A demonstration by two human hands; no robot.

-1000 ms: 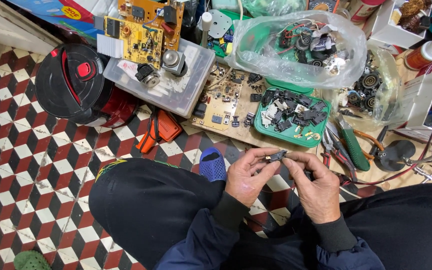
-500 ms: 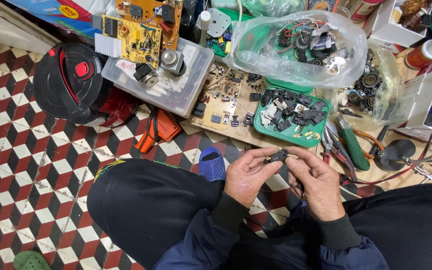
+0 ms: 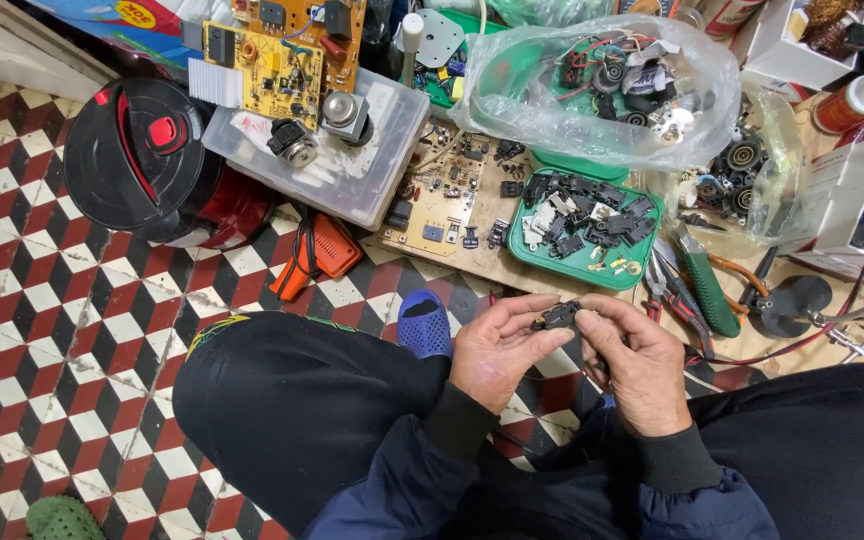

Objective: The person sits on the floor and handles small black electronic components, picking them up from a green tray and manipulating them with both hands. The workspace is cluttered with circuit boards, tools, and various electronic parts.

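Pinched between fingertips of left hand [image 3: 497, 352] and right hand [image 3: 642, 362]: small black electrical part [image 3: 556, 316], above the lap. Just beyond, green tray [image 3: 592, 268] of similar black parts on a brown circuit board [image 3: 449, 215].

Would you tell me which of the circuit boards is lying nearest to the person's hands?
The tan circuit board lying flat beside the green tray is nearest; the yellow board and orange board sit farther off, atop the clear plastic box.

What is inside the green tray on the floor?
The green tray holds a heap of small black and white parts and a few brass bits. Its far edge is hidden under the clear bag.
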